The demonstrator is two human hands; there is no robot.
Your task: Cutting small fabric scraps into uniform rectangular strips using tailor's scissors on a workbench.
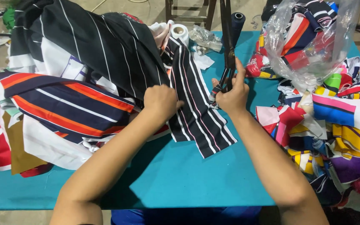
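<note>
The left hand point(160, 101) presses closed on a black striped fabric strip point(196, 112) lying between both hands on the table point(180, 175). The right hand point(231, 96) grips the strip's edge beside dark scissors point(228, 62), with colourful fabric scraps point(338, 121) heaped to its right.

A teal-covered table point(180, 179) carries a heap of striped fabric point(67, 96) on its left, a dark striped strip point(196, 112) mid-table, and colourful fabric pieces point(334, 125) on its right.

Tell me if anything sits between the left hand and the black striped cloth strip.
Nothing visible does. The left hand already rests on the black striped strip, pressing it against the cloth pile. The right hand pinches the strip's other edge beside the scissors.
</note>
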